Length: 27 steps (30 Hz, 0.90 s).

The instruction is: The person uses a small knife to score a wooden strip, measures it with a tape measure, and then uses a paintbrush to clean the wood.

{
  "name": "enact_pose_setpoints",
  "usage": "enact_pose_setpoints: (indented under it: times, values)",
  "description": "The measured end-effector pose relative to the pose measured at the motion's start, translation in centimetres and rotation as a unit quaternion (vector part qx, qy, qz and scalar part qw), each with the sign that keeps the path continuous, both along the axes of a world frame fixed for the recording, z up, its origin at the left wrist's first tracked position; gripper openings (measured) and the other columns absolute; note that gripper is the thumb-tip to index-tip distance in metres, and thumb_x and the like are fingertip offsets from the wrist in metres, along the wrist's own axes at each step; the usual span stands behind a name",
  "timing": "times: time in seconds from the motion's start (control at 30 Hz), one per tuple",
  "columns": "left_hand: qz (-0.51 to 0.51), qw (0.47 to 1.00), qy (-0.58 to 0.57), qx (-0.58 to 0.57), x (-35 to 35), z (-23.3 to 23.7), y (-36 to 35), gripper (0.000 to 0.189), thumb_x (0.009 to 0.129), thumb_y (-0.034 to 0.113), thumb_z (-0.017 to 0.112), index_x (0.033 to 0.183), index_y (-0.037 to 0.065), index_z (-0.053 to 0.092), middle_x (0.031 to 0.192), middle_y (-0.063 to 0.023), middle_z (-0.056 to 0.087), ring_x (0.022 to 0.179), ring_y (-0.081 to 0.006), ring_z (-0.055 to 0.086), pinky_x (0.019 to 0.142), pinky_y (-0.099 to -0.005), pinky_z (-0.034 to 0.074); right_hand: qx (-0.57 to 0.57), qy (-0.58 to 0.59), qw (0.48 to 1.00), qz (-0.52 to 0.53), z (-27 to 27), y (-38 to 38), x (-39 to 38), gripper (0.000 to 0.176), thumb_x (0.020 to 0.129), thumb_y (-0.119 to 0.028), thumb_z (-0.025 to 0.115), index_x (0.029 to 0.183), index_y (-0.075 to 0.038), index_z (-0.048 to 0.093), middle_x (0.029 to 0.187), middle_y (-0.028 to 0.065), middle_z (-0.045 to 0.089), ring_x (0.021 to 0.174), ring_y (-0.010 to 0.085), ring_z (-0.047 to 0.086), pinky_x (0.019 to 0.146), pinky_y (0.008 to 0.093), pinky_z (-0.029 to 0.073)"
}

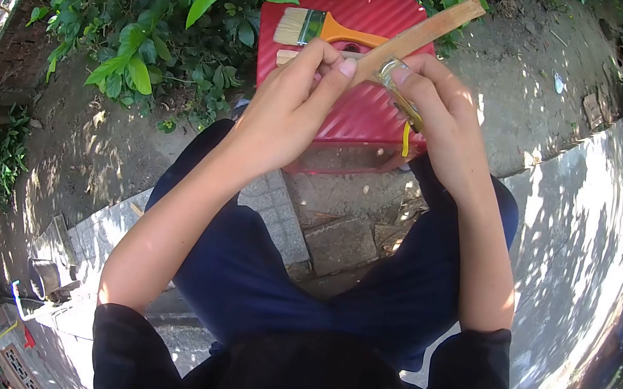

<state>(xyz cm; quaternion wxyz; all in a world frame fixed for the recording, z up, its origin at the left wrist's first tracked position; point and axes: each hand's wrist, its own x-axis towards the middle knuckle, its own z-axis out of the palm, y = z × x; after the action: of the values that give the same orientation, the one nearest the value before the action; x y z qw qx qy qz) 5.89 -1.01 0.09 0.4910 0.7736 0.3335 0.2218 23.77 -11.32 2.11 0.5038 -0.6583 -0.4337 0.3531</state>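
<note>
My left hand is closed, thumb and fingers pinching the lower end of a flat wooden stick. The stick slants up to the right above a red plastic stool. In my closed right hand is a rounded silver-and-yellow object that looks like a tape measure, partly hidden by the fingers and close against the stick. A short yellow strip hangs below it. A paintbrush with pale bristles and an orange handle lies on the stool. The tip of another pale wooden piece shows beside my left hand.
Leafy green bushes reach over the stool's far left edge. My knees are on either side, near the stool's front. Paving slabs and bare ground lie below, with sunlit concrete to the right.
</note>
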Motion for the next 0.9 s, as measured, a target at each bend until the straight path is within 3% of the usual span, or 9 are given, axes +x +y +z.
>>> enact_pose_setpoints:
  times: [0.37, 0.47, 0.57, 0.67, 0.9]
  values:
    - [0.001, 0.995, -0.066, -0.080, 0.2, -0.8, 0.0, 0.026, 0.111, 0.033, 0.051, 0.107, 0.008, 0.056, 0.072, 0.0058, 0.043, 0.059, -0.0033, 0.039, 0.054, -0.0220, 0.031, 0.045, -0.025, 0.999, 0.001, -0.3, -0.1, 0.0, 0.032, 0.094, -0.028, 0.064, 0.102, 0.003, 0.067, 0.074, 0.0017, 0.059, 0.071, 0.0084, 0.053, 0.065, 0.0279, 0.042]
    - [0.004, 0.997, -0.009, -0.071, -0.1, 0.0, 0.1, 0.037, 0.110, 0.040, 0.050, 0.112, 0.003, 0.057, 0.081, -0.0095, 0.061, 0.075, -0.0162, 0.056, 0.071, -0.0328, 0.046, 0.038, -0.016, 0.999, -0.002, 0.1, -0.2, -0.1, 0.032, 0.094, -0.028, 0.062, 0.102, 0.004, 0.067, 0.074, 0.0020, 0.058, 0.071, 0.0085, 0.052, 0.064, 0.0284, 0.042]
    - [0.003, 0.998, -0.049, -0.030, 0.1, 0.0, -0.2, 0.038, 0.110, 0.040, 0.049, 0.112, 0.002, 0.057, 0.080, -0.0099, 0.060, 0.074, -0.0167, 0.056, 0.071, -0.0333, 0.045, 0.031, -0.007, 0.999, -0.004, -0.2, -0.1, -0.2, 0.032, 0.094, -0.027, 0.061, 0.101, 0.004, 0.066, 0.074, 0.0020, 0.058, 0.070, 0.0086, 0.051, 0.063, 0.0286, 0.041]
    - [0.015, 0.997, -0.074, -0.013, 0.6, 0.1, -0.6, 0.031, 0.112, 0.036, 0.050, 0.109, 0.006, 0.056, 0.072, 0.0047, 0.045, 0.061, -0.0040, 0.043, 0.056, -0.0224, 0.035, 0.048, 0.028, 0.998, -0.009, -0.5, -0.2, -0.3, 0.031, 0.095, -0.026, 0.060, 0.100, 0.004, 0.065, 0.075, 0.0017, 0.057, 0.070, 0.0087, 0.049, 0.063, 0.0283, 0.040]
    - [0.025, 0.998, -0.049, 0.016, 0.4, -0.1, -0.6, 0.032, 0.111, 0.037, 0.050, 0.110, 0.006, 0.056, 0.072, 0.0033, 0.049, 0.063, -0.0050, 0.045, 0.058, -0.0248, 0.037, 0.072, 0.027, 0.997, -0.018, -0.6, 0.2, -0.5, 0.029, 0.096, -0.025, 0.057, 0.099, 0.003, 0.064, 0.076, 0.0007, 0.056, 0.072, 0.0079, 0.046, 0.065, 0.0270, 0.038]
